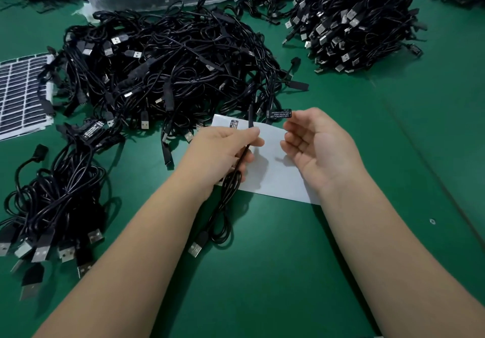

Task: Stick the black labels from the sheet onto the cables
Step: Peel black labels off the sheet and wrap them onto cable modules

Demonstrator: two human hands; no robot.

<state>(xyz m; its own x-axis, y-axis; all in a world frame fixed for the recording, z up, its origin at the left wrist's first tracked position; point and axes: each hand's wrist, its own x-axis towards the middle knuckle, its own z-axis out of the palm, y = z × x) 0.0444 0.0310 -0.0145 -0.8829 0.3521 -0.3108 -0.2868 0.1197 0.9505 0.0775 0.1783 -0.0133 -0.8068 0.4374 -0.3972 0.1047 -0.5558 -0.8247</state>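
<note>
Pinched in the left hand (223, 148), a thin black cable (242, 159) is held ready — the small black printed label (279, 114), stuck at the loosely curled right hand's (317, 148) fingertips, is judged next to be wrapped on.

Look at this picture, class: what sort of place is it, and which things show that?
Probably a factory assembly or packing bench. Heaps of identical black USB cables cover a green work mat, a sheet of black labels waits at the side, and a hand holds one label.

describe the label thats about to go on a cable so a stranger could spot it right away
Start at the white backing sheet on the green table. Just past its far edge, the right hand pinches one small black label at its fingertips. Unlike the label still on the sheet, it is lifted free.
</note>
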